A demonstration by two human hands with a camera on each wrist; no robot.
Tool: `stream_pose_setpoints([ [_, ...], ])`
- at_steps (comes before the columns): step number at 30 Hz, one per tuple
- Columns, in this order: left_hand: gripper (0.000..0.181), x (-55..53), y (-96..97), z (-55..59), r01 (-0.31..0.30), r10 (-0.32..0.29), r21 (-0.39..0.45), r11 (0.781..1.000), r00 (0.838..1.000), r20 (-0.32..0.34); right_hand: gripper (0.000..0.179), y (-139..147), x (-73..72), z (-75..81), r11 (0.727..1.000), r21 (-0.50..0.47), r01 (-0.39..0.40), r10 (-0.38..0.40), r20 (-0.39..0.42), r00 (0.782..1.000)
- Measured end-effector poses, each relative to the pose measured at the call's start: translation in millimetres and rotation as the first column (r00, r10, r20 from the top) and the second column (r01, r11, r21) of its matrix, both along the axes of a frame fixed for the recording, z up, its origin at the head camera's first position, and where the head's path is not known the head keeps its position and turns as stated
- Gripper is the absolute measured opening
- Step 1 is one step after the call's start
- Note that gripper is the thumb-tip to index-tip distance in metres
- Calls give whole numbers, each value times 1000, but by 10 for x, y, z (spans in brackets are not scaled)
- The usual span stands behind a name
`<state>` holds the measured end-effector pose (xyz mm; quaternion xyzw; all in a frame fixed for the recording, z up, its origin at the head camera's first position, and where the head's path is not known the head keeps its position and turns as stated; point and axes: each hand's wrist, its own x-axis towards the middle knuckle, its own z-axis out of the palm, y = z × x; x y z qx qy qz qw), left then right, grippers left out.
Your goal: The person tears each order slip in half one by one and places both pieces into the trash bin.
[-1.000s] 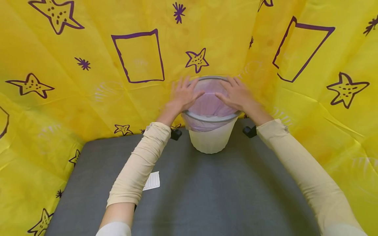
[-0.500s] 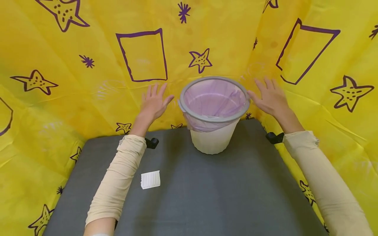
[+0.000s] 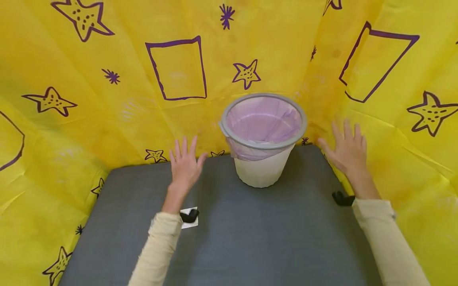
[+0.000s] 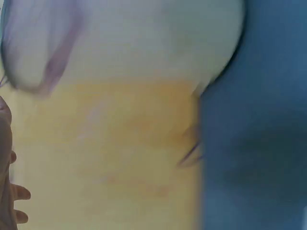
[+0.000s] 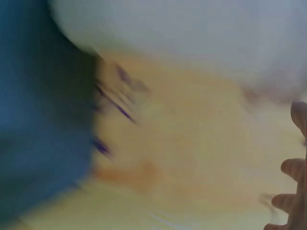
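Observation:
A white trash can [image 3: 262, 171] with a grey rim ring stands upright at the back of the dark grey table. A thin purple bag [image 3: 264, 123] lines it and folds out under the ring. My left hand [image 3: 186, 169] hovers left of the can, fingers spread and holding nothing. On the other side my right hand [image 3: 348, 153] is raised apart from the can, its fingers straight and spread. Both wrist views are blurred; the left fingers [image 4: 20, 192] and right fingers [image 5: 291, 167] show at their outer edges.
A small white lined paper [image 3: 189, 224] lies on the grey table [image 3: 257, 238], partly covered by the black camera mount at my left wrist. Yellow cloth [image 3: 125, 131] with purple drawings surrounds the table at the back and sides.
Both hands have come away from the can's rim, moved apart to either side, then drawn back toward me. The can and its bag stay in place.

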<state>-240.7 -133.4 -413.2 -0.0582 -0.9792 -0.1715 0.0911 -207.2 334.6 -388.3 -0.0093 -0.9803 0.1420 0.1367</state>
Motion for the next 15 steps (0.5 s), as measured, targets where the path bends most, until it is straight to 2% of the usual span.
stream_pose_setpoints([
  [3,73,377,106,-473,-16,11,71,997,998,65,77,-199,318,-521,1000,-6,-7,7,-20,1000],
  [5,72,511,131,-682,-23,13,101,995,995,96,76,-334,459,-774,1000,-9,-5,5,-34,999],
  [7,71,573,142,-795,-30,21,115,993,997,81,75,-452,528,-913,1000,-9,4,-4,-76,997],
  [10,69,654,172,-896,-44,44,106,993,999,7,75,-638,612,-1026,1000,-23,19,-21,-125,992],
  [13,69,840,259,-1034,-58,61,87,995,998,-32,76,-870,764,-1213,998,-55,9,-15,-111,994],
  [15,69,972,327,-1150,-58,61,85,995,998,-33,78,-1029,857,-1368,997,-77,-1,-6,-91,996],
])
